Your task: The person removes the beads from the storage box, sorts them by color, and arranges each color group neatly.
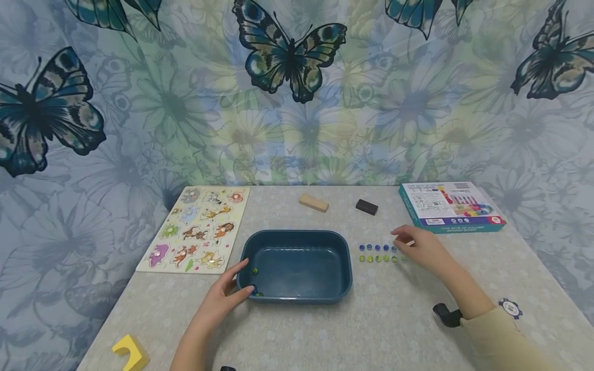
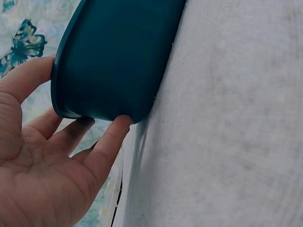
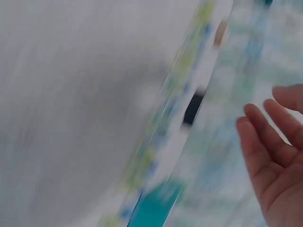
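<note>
My left hand [image 1: 221,296] holds the near left corner of a dark blue plastic tub [image 1: 297,235], thumb at the rim. In the left wrist view its fingers touch the tub's outer wall [image 2: 109,71]. A few small glass marbles [image 1: 254,270], green and blue, lie inside at the tub's left end. To the right of the tub, a row of blue marbles [image 1: 378,248] stands behind a row of green marbles [image 1: 378,258]. Over the right end of these rows hovers my right hand [image 1: 424,247], fingers loosely bent. Nothing shows between those fingers in the blurred right wrist view.
An animal picture board [image 1: 197,229] lies left of the tub. Behind are a light wooden block [image 1: 313,202] and a black block [image 1: 366,207]. A flat game box [image 1: 452,206] sits at the back right, a yellow arch block [image 1: 132,353] at the front left.
</note>
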The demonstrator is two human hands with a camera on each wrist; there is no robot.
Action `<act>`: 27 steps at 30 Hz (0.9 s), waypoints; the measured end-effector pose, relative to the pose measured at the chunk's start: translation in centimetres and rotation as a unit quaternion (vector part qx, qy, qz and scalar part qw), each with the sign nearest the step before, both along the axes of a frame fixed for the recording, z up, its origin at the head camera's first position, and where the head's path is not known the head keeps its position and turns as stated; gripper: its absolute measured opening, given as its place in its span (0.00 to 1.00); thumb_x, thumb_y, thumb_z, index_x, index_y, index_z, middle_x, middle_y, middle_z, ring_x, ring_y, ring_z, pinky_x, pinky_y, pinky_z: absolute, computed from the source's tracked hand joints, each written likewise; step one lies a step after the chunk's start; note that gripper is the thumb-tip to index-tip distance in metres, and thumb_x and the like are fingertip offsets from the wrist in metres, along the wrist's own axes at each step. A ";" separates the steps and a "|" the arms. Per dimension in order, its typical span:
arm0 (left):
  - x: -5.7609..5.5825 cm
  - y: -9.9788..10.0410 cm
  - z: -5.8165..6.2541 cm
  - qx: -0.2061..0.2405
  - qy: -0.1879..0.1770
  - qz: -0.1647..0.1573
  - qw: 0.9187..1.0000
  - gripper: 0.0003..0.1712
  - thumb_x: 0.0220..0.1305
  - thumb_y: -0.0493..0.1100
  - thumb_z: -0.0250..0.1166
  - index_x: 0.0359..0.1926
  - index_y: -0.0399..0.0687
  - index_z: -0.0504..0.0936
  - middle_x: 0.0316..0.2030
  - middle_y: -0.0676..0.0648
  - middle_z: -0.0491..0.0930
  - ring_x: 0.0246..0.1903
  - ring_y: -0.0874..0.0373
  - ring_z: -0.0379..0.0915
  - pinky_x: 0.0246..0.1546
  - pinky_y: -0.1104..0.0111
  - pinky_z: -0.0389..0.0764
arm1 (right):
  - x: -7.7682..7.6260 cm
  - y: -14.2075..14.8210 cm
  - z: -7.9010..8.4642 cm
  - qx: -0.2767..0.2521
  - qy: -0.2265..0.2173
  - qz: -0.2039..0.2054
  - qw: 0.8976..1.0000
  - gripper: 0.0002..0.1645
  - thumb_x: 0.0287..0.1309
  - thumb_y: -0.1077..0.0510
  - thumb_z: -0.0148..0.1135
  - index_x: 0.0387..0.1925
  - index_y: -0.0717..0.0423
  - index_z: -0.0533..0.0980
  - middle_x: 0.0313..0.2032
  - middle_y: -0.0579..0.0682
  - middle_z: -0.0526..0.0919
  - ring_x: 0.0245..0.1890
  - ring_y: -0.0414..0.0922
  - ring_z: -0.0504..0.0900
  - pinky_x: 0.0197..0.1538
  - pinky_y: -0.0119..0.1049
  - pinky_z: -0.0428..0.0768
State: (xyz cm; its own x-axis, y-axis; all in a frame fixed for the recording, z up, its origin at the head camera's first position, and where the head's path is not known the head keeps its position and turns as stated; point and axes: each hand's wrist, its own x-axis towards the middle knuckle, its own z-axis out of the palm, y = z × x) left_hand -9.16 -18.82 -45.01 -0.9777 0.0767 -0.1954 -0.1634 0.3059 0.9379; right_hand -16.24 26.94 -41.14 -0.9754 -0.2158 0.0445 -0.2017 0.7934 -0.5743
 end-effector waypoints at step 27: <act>0.2 -0.2 -0.1 0.007 0.012 -0.011 1.000 0.37 0.57 0.45 0.67 0.66 0.59 0.64 0.69 0.48 0.55 0.68 0.40 0.47 0.65 0.46 0.53 | 2.2 -23.8 -2.5 -0.026 -0.121 0.238 0.963 0.11 0.51 0.59 0.67 0.39 0.56 0.82 0.21 0.37 0.77 0.21 0.32 0.74 0.26 0.26 0.74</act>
State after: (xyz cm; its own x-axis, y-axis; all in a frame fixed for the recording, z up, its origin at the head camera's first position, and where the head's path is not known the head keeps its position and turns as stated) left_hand -8.97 -19.05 -45.15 -0.9802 0.1003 -0.1709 -0.1348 0.2951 0.9459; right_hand -14.08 3.15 -43.63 -0.7492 -0.6454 -0.1489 -0.3911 0.6125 -0.6869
